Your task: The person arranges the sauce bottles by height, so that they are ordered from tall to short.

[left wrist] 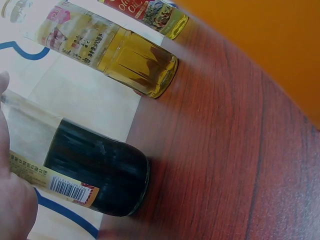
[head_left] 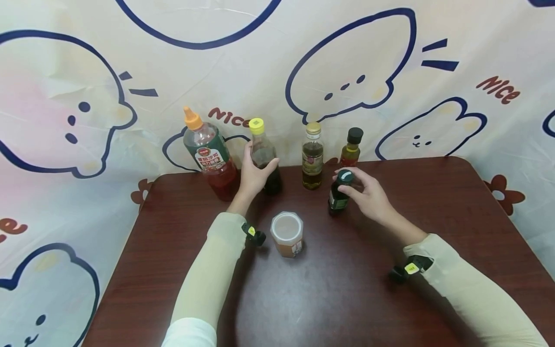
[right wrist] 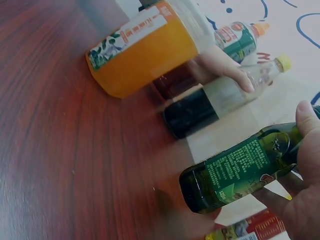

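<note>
My left hand (head_left: 255, 174) grips a clear bottle (head_left: 263, 153) of dark liquid with a yellow cap, at the back of the table. Its thumb lies along the near right side and the fingers pass behind. In the left wrist view the bottle's dark lower half (left wrist: 100, 165) and barcode label show. Holding a small dark green glass bottle (head_left: 338, 198) near its neck, my right hand (head_left: 368, 193) has thumb and fingers on opposite sides. The right wrist view shows this bottle's green label (right wrist: 237, 167), with its base close over the table.
Left of the left hand stands a red sauce squeeze bottle (head_left: 212, 159) with an orange nozzle. A lidded jar (head_left: 287, 236) of orange contents stands nearer the front. An oil bottle (head_left: 312, 159) with a gold cap and a dark-capped bottle (head_left: 352, 147) stand along the patterned cloth backdrop (head_left: 243, 82).
</note>
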Demonstrator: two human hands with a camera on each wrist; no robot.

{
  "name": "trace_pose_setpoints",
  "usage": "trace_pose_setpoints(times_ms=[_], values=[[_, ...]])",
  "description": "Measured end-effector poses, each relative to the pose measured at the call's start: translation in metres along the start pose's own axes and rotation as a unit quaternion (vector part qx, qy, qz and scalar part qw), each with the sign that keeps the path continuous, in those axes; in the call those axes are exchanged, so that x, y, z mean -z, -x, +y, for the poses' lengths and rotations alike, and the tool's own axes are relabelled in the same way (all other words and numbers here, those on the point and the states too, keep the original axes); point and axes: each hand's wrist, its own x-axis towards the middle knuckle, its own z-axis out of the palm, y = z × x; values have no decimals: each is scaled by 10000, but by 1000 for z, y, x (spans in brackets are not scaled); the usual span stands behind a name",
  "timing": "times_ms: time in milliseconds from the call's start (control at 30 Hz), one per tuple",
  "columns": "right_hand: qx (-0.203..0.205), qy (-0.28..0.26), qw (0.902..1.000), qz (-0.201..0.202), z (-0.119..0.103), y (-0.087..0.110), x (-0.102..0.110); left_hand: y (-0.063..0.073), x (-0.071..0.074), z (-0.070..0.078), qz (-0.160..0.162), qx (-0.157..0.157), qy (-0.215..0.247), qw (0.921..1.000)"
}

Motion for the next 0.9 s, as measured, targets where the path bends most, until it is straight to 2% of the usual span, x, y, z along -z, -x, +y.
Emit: trace_pose_setpoints(times_ms=[167, 500, 900], values=[[-41, 4, 9999, 142, 2, 2, 11, 0, 0, 0, -29, 21, -69, 10000], [-262, 415, 9981, 362, 5, 5, 29, 2, 1, 0, -43, 134, -105, 9998], [-386, 448, 9964, 604, 11, 3, 44, 2, 0, 1, -22, 187, -166, 9997]])
